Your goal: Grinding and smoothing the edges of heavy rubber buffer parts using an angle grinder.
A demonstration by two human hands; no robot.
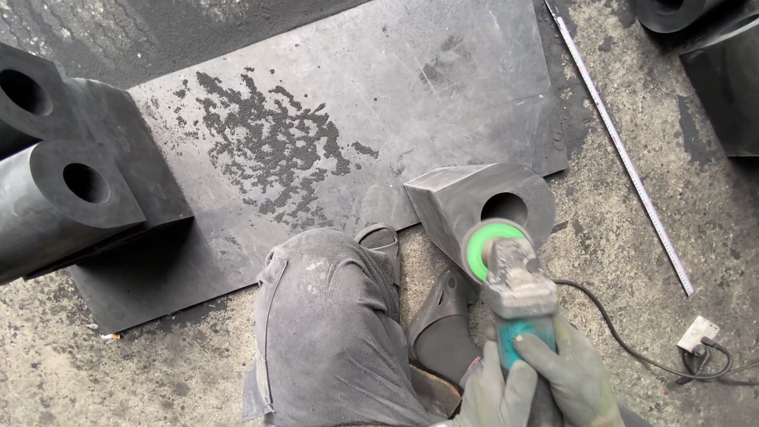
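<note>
Gripping one teal angle grinder (518, 304), both gloved hands, left hand (492, 391) and right hand (571, 372), clenched its body, its green disc touching one black rubber block (458, 198). Two more blocks (71, 190) lay left on one rubber sheet (379, 95) over concrete floor (617, 237).

Worker's dust-caked grey work trousers (332, 332) fill the frame at six o'clock, with worn grey-green fabric gloves on the left hand (494, 391) and right hand (573, 375), dark slip-on sandals (443, 316) beside them.
</note>
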